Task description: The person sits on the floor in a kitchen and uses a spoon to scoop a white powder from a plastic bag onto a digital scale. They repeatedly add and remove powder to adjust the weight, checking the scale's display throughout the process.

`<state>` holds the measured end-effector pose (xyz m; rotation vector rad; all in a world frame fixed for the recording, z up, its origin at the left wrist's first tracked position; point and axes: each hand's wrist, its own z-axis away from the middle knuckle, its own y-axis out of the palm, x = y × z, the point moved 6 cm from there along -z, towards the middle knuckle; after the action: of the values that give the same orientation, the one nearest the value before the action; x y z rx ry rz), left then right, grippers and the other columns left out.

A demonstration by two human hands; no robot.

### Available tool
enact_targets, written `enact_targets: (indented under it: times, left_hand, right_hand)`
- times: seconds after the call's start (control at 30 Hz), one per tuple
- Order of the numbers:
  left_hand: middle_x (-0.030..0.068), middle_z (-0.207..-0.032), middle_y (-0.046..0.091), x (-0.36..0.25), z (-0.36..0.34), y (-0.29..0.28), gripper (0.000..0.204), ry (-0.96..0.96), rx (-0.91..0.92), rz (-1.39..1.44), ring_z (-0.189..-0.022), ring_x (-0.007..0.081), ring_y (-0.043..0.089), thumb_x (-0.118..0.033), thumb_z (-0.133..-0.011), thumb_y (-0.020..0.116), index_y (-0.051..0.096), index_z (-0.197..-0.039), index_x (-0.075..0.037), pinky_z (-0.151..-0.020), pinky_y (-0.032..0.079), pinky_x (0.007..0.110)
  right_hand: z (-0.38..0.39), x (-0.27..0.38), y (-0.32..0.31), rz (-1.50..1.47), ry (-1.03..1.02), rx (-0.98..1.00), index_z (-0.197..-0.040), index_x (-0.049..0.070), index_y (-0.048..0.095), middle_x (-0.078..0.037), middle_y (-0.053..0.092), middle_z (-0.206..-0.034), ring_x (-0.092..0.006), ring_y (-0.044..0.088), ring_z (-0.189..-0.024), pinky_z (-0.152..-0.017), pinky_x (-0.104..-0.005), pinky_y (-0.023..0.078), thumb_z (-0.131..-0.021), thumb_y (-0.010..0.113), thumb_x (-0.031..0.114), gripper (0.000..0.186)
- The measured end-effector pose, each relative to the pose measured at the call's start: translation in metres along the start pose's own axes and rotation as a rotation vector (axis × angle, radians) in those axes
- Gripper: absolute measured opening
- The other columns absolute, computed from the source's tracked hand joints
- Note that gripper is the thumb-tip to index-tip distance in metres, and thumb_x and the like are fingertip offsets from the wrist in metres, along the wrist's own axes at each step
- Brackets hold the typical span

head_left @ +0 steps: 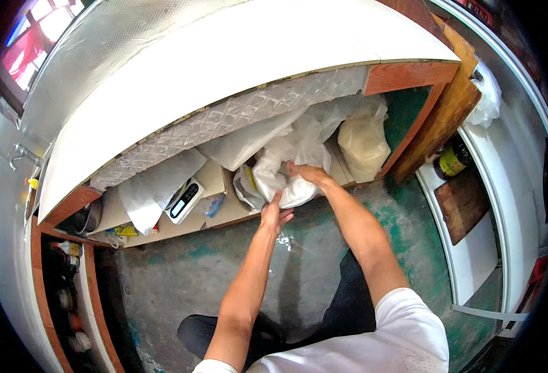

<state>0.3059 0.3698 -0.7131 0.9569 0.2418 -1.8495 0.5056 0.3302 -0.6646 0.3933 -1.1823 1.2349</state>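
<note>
A white plastic bag (289, 189) sits in the opened low shelf space. My right hand (308, 174) is at its upper part, fingers curled onto the crumpled plastic. My left hand (275, 212) touches the bag's front lower edge with the thumb, its other fingers spread below. Just left of it is a smaller bag with a yellow patch (246, 186). A cream-filled clear bag (362, 146) rests to the right. Further left lie a white device with a display (184, 202), a small blue packet (214, 206) and loose plastic sheeting (150, 189).
A white tiled counter (237, 37) overhangs the shelf, with a faucet (25, 155) at left. Shelves with bottles (69, 261) stand lower left. At right are a wooden board (460, 205), a dark bottle (453, 158) and white panels (473, 273). Stained concrete floor (174, 280) lies below.
</note>
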Motion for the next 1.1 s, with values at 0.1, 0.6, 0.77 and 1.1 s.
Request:
enact_targets:
  times: [0.1,0.6,0.77,1.1]
  left_hand:
    - [0.0226,-0.125,0.067,-0.004,-0.001,0.01,0.063,0.009,0.004,-0.09,-0.101,0.0361,0.074,-0.045,-0.104,0.06,0.05,-0.143,0.003,-0.077,0.062,0.044]
    - [0.0231,-0.09,0.074,-0.012,0.005,0.003,0.077,-0.04,-0.14,-0.425,-0.069,0.0334,0.074,-0.062,-0.108,0.033,0.063,-0.123,0.008,-0.062,0.059,0.048]
    - [0.0212,-0.089,0.074,-0.009,0.003,0.018,0.075,-0.041,-0.103,-0.44,-0.073,0.0321,0.074,-0.061,-0.109,0.03,0.065,-0.115,0.006,-0.064,0.059,0.048]
    - [0.0204,-0.105,0.072,-0.002,0.026,0.006,0.068,0.025,0.027,-0.428,-0.081,0.0287,0.073,-0.052,-0.103,0.056,0.053,-0.142,0.004,-0.069,0.06,0.044]
  right_hand:
    - [-0.019,-0.034,-0.014,-0.235,-0.071,-0.059,-0.13,0.004,0.072,-0.008,0.076,-0.12,-0.0207,0.066,-0.122,-0.11,-0.0325,0.045,-0.095,0.065,0.046,0.055]
    - [0.021,-0.016,-0.038,-0.326,-0.26,-0.402,-0.118,-0.011,0.066,-0.015,0.078,-0.095,-0.0203,0.076,-0.083,-0.079,-0.0335,0.06,-0.09,0.078,0.016,0.04]
    - [0.039,-0.036,-0.048,-0.423,-0.263,-0.421,-0.119,-0.014,0.064,-0.017,0.078,-0.096,-0.0211,0.077,-0.081,-0.079,-0.0343,0.06,-0.092,0.076,0.016,0.041]
    - [0.048,-0.039,-0.035,-0.698,-0.215,-0.423,-0.151,-0.019,0.026,-0.03,0.064,-0.13,-0.034,0.074,-0.099,-0.086,-0.041,0.063,-0.099,0.062,0.008,0.068]
